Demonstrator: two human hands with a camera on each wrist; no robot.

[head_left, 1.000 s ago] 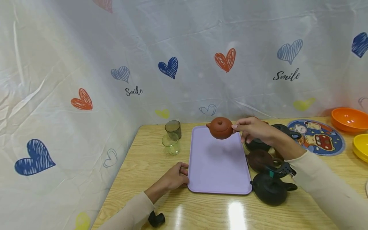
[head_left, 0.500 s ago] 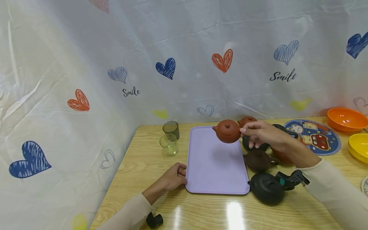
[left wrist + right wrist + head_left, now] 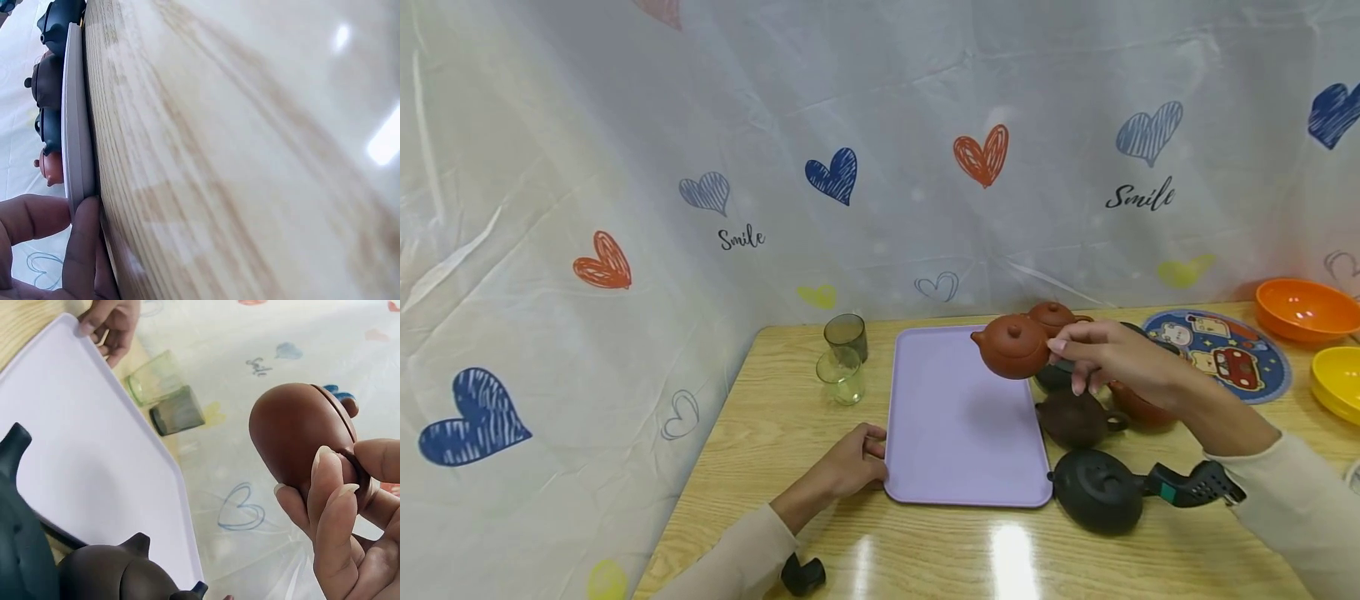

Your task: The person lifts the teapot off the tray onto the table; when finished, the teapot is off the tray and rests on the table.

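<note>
My right hand (image 3: 1108, 358) pinches the handle of a reddish-brown clay teapot (image 3: 1013, 347), holding it in the air with its spout to the left, over the right side of a lilac tray (image 3: 958, 442). In the right wrist view the same teapot (image 3: 297, 428) shows its rounded side, thumb and fingers at the handle. My left hand (image 3: 848, 460) grips the tray's left edge near the front corner. From the left wrist, the thumb and a finger (image 3: 82, 250) pinch the tray's rim (image 3: 76, 119).
Along the tray's right side stand several teapots: black (image 3: 1097, 492), dark brown (image 3: 1071, 418), reddish (image 3: 1052, 315) and others partly hidden. Two glasses, one smoky (image 3: 847, 335) and one green (image 3: 841, 379), stand left. Orange (image 3: 1307, 310) and yellow (image 3: 1341, 379) bowls and a round mat (image 3: 1270, 367) lie right.
My right hand has carried the reddish-brown teapot rightward and slightly down, from over the tray's back middle to its right edge. My left hand keeps its place on the tray.
</note>
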